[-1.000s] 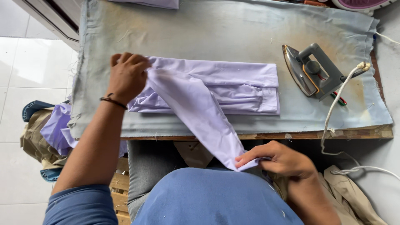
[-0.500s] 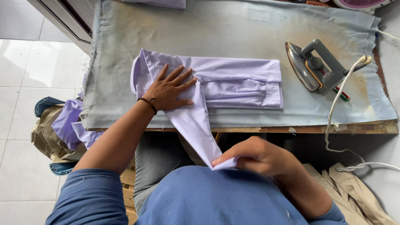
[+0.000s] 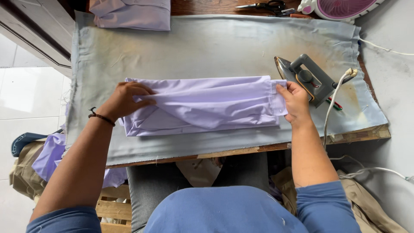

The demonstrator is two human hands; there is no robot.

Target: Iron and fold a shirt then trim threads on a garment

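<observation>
A lilac shirt (image 3: pixel 207 103) lies folded into a long band across the grey padded ironing board (image 3: pixel 194 51). My left hand (image 3: pixel 125 100) grips its left end, fingers curled into the cloth. My right hand (image 3: pixel 294 100) holds the sleeve cuff at the right end, laid flat along the band. A dark cord bracelet circles my left wrist.
A grey electric iron (image 3: pixel 308 80) rests just right of my right hand, its white cord (image 3: pixel 334 103) trailing off the board's edge. Another folded lilac shirt (image 3: pixel 131 13) sits at the far left corner. Scissors (image 3: pixel 263 6) and a pink fan (image 3: pixel 340 7) lie beyond. More lilac cloth (image 3: pixel 49 155) hangs lower left.
My right hand has swung the sleeve up from near my lap and laid it rightward along the folded shirt. My left hand shifted to the shirt's left end.
</observation>
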